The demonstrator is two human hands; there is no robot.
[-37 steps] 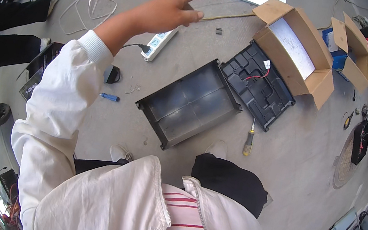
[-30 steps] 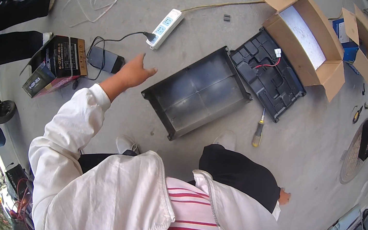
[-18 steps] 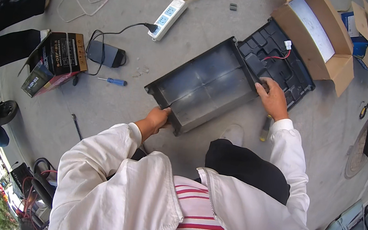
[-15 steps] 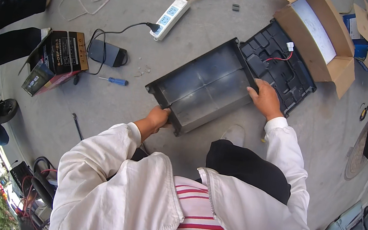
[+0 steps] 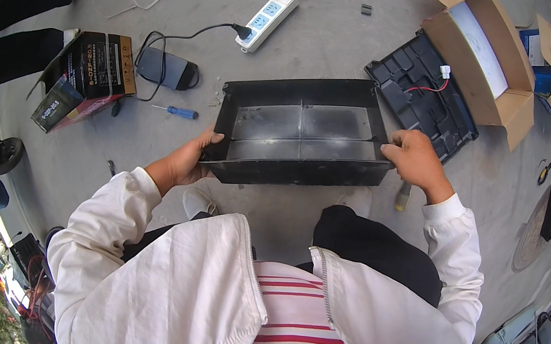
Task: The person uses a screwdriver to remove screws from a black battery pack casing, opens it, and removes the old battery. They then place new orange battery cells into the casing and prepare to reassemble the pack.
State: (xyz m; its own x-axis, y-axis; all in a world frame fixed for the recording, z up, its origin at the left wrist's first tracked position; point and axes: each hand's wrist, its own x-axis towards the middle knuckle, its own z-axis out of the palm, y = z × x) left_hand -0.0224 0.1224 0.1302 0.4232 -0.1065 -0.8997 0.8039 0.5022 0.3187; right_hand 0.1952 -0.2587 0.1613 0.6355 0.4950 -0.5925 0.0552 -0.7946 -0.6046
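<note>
Between my two hands is a black rectangular battery case (image 5: pixel 305 173), its open side facing up and its bottom scuffed and dusty. My left hand (image 5: pixel 188 159) grips the left end, thumb over the rim and fingers beneath. At the right end, my right hand (image 5: pixel 419 160) pinches the rim near the near corner. Beyond that end lies a black moulded cover (image 5: pixel 419 68) on the floor, with a red wire (image 5: pixel 427 88) and a white plug (image 5: pixel 445 71). A tool with a yellowish end (image 5: pixel 401 198) lies below my right hand, partly seen.
A white power strip (image 5: pixel 270 20) feeds a grey charger (image 5: pixel 169 71) by a black cord. A blue screwdriver (image 5: pixel 183 112) lies on the left, near a black printed carton (image 5: pixel 108 65). Open cardboard boxes (image 5: pixel 518 115) stand at far right. Another person's legs (image 5: pixel 36 1) are at left.
The case has swung clockwise to lie nearly level across my front, and its open inside now tilts more into view. Both hands moved with it, the left one outward.
</note>
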